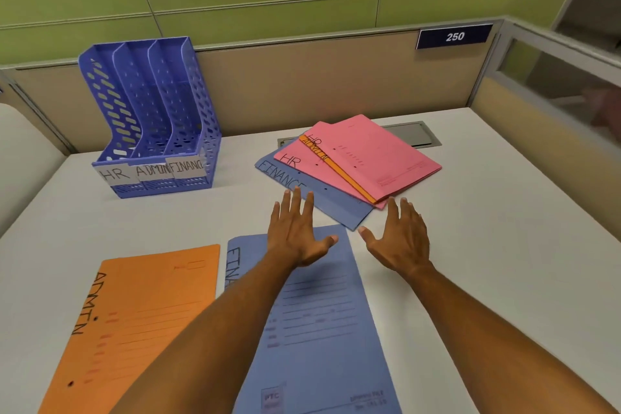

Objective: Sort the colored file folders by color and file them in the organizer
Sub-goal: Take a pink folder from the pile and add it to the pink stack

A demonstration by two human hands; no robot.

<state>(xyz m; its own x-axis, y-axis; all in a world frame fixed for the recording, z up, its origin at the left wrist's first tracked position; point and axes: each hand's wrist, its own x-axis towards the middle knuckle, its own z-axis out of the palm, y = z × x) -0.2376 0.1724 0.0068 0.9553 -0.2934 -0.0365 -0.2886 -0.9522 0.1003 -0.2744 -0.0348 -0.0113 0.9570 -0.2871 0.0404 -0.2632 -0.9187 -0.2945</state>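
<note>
Folders: six show on the white desk (504, 212), two laid out near and four in a fanned pile farther off.
Organizer (151, 118): blue perforated plastic, far left against the partition, three upright slots with paper labels reading HR, ADMIN and FINANC from left to right; nothing is seen in the slots.
Orange folder (141, 319): near left, flat on the desk, marked ADMIN along its left edge.
Blue folder (319, 329): just right of the orange one, flat, marked with letters starting FIN, partly covered by the left forearm.
Left hand (295, 232): palm down, fingers straight and spread, holding nothing, over the far edge of the near blue folder, fingertips reaching the pile.
Pile (349, 165): centre, beyond the hands; a blue FINANCE folder at the bottom, a pink HR one on it, then an orange ADMIN one, then a pink HR one on top.
Right hand (400, 239): palm down, fingers straight, holding nothing, at the near corner of the pile.
Number plate (454, 36): far right on the partition, reads 250.
</note>
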